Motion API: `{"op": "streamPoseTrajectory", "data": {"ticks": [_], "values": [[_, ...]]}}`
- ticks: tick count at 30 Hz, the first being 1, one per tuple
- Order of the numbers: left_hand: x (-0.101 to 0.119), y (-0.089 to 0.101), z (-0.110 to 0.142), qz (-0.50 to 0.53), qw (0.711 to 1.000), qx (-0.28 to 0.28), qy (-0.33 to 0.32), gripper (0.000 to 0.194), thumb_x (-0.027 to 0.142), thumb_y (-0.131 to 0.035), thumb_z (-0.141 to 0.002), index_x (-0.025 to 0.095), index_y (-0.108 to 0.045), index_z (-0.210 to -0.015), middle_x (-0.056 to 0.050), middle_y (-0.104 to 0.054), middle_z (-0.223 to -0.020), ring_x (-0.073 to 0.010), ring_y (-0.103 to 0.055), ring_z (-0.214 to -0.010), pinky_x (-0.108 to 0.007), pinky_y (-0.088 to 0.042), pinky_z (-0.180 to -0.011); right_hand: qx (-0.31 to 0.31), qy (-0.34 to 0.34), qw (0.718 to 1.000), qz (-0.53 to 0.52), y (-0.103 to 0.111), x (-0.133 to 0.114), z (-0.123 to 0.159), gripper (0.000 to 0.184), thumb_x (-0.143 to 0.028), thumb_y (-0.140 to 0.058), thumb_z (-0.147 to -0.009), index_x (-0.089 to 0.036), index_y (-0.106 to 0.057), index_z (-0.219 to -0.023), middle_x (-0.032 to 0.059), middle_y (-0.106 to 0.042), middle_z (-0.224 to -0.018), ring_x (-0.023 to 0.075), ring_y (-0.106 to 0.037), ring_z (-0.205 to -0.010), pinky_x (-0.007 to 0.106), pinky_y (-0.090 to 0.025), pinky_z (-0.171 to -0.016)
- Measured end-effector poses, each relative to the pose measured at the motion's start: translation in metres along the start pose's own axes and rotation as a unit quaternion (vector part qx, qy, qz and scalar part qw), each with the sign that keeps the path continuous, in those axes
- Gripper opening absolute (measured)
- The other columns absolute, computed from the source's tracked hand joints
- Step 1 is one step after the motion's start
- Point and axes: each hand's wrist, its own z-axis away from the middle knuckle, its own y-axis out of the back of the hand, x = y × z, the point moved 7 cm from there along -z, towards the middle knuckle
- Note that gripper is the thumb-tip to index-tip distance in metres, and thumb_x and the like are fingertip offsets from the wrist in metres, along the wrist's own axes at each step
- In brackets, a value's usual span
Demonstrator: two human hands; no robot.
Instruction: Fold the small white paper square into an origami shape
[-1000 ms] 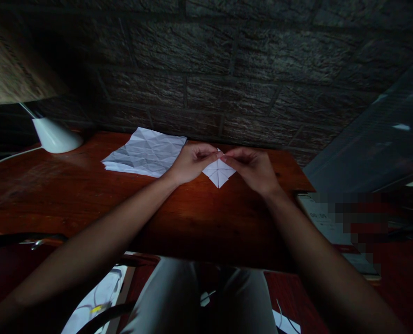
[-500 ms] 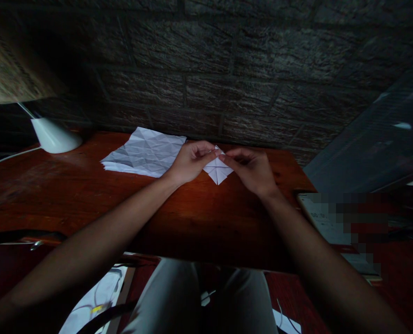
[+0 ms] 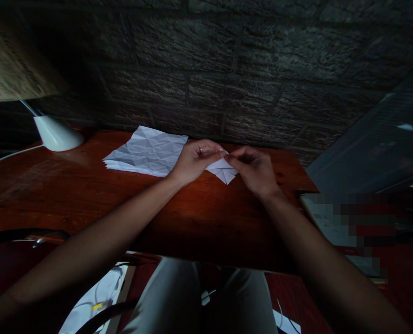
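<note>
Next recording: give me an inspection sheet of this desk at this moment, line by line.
Surface: red-brown wooden desk, dimly lit.
Job's things: small folded white paper, creased, pinched at its top by both hands.
Clutter: stack of creased white sheets behind the left hand; papers at the right edge.
Grippers: left hand and right hand, both gripping the folded paper.
Cables: white cord running from the white lamp base.
Surroundings: dark brick wall behind the desk.

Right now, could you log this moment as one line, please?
left hand: pinches folded paper | right hand: pinches same | creased sheets: beside
</note>
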Motion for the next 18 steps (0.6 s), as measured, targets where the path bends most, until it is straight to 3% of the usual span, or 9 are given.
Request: {"op": "streamPoseTrajectory", "data": {"ticks": [10,18], "values": [[-0.0002,-0.0019,0.0018,0.009,0.999,0.026,0.019,0.028,0.042,-0.090,-0.077,0.019,-0.078,-0.088,-0.005,-0.084,-0.094,-0.0203,-0.077,-0.089,-0.038,-0.061,-0.088,0.010,0.023,0.999,0.019,0.0012,-0.0061,0.0014,0.025,-0.038,-0.087,-0.074,-0.023,-0.068,-0.069,-0.0010,-0.070,-0.072,0.0137,-0.059,-0.065,0.032,-0.051,-0.068],[-0.0045,0.0025,0.0012,0.037,0.998,0.047,0.033,0.024,0.036,-0.088,-0.076,0.019,-0.075,-0.086,-0.002,-0.082,-0.087,-0.0173,-0.075,-0.080,-0.033,-0.059,-0.077,-0.006,-0.001,1.000,0.008,-0.0010,-0.0042,0.0023,0.035,-0.052,-0.092,-0.071,-0.022,-0.077,-0.079,0.0029,-0.079,-0.085,0.0180,-0.069,-0.076,0.035,-0.057,-0.075]]}}
